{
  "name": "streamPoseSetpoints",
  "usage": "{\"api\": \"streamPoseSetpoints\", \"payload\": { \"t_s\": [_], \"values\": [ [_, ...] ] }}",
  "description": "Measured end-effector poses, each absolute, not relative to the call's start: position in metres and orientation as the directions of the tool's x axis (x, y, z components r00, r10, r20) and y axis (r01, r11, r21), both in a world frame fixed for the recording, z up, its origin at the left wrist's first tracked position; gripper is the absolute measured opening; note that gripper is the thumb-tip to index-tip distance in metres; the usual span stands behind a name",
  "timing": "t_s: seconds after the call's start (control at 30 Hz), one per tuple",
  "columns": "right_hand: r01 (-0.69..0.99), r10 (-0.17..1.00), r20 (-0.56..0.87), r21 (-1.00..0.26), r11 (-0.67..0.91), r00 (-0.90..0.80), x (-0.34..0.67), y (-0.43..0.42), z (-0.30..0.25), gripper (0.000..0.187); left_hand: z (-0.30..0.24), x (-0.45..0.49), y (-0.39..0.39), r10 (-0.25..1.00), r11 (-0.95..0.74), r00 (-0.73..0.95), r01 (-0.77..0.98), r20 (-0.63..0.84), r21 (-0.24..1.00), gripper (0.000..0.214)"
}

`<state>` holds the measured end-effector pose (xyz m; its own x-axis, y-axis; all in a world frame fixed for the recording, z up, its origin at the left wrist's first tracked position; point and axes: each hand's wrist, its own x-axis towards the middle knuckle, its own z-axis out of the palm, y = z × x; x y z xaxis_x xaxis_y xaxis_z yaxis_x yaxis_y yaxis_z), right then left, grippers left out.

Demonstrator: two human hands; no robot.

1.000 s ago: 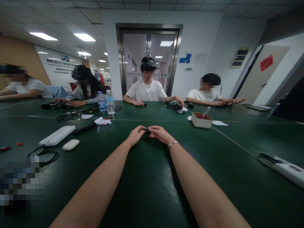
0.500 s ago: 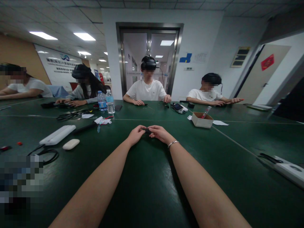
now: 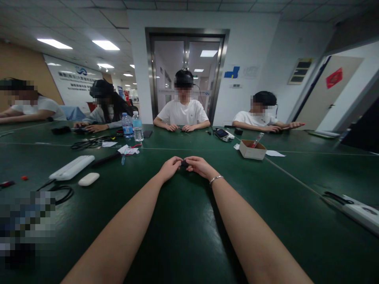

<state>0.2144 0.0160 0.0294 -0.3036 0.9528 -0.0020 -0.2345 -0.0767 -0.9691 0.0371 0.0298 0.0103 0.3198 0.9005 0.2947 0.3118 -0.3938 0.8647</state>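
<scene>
Both arms stretch forward over the dark green table (image 3: 189, 221). Between my fingertips is a small black object (image 3: 184, 163); its kind is too small to make out. My left hand (image 3: 171, 167) is closed, thumb and fingers pinching the object's left side. On its right side, my right hand (image 3: 201, 166), with a silver bracelet (image 3: 216, 179) at the wrist, grips it between thumb and bent fingers. The fingers cover much of the object, which is held low over the tabletop.
Left of my arms lie a white oblong case (image 3: 89, 179), a white power strip (image 3: 72, 167) and black cables. Two water bottles (image 3: 137, 128) stand farther back. A small cardboard box (image 3: 252, 150) sits to the right. Several people in headsets sit across the table.
My hands have stayed almost in place with the small black object. Across the table, the middle person's hand on the right has come inward, closer to their other hand.
</scene>
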Motion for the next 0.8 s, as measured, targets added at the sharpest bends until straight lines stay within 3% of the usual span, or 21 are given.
{"api": "streamPoseSetpoints", "payload": {
  "t_s": [0.8],
  "values": [
    [-0.239,0.949,0.009,-0.969,-0.07,-0.314,0.2147,0.0168,0.028,0.01,0.0108,0.0378,0.0301,0.914,-0.33,0.329,0.267,0.236,0.905,0.033]
  ]
}}
